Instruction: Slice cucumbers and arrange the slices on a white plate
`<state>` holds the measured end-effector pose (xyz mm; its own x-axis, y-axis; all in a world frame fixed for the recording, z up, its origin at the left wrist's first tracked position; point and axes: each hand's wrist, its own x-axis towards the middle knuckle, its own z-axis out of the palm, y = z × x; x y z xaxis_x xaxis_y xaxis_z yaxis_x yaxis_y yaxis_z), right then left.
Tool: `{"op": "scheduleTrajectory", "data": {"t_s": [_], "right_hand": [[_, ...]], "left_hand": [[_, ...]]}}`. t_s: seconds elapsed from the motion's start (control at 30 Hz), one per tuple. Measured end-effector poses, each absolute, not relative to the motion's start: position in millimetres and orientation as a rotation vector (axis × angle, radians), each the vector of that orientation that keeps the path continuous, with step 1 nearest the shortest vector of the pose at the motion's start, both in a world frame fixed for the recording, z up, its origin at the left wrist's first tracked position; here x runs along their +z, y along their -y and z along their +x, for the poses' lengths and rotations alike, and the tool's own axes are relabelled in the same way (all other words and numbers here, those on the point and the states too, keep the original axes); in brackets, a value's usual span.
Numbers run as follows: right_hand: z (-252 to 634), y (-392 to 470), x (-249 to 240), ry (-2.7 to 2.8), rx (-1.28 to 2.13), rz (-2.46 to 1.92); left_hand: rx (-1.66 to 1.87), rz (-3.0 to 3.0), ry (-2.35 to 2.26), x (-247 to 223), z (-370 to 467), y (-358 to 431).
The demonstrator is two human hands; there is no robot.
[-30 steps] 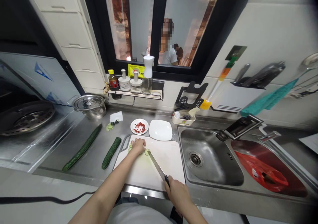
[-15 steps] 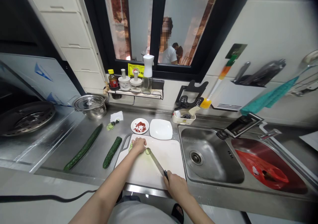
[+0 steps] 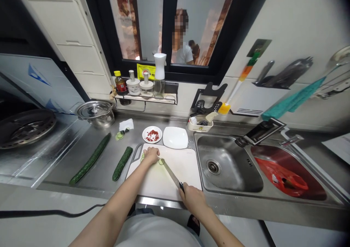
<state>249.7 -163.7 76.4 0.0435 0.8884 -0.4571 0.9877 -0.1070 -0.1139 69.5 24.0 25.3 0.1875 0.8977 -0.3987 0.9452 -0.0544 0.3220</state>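
My right hand [image 3: 192, 197] is closed on the black handle of a knife [image 3: 171, 174], its blade slanting up and left over the white cutting board [image 3: 186, 168]. A thin round cucumber slice [image 3: 161, 161] clings to the blade near the tip. Beside the tip, my left hand [image 3: 151, 154] rests on the board's upper left with curled fingers; what lies under them is mostly hidden. Pale green slices [image 3: 142, 157] show at its left edge. Left of the board lie a shorter cucumber [image 3: 122, 163] and a longer one [image 3: 91, 159].
Behind the board are a plate of red pieces [image 3: 152, 134] and a white square plate [image 3: 175, 137]. A sink [image 3: 229, 166] adjoins on the right. Cucumber scraps [image 3: 119, 135], a paper [image 3: 126, 124] and a steel pot [image 3: 95, 112] stand back left. A person shows in the window.
The view has shifted slightly, moving everything a little up and left in the picture. Both hands, the knife and the slice on its blade keep nearly the same places over the board.
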Motion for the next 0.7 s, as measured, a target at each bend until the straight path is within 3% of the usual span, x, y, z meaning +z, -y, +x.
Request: {"op": "scheduleTrajectory", "data": {"t_s": [0.7], "right_hand": [[246,149,96,-1.952,-0.558,2.009]], "left_hand": [[-0.129,1.975,-1.718,26,68,-24]]}}
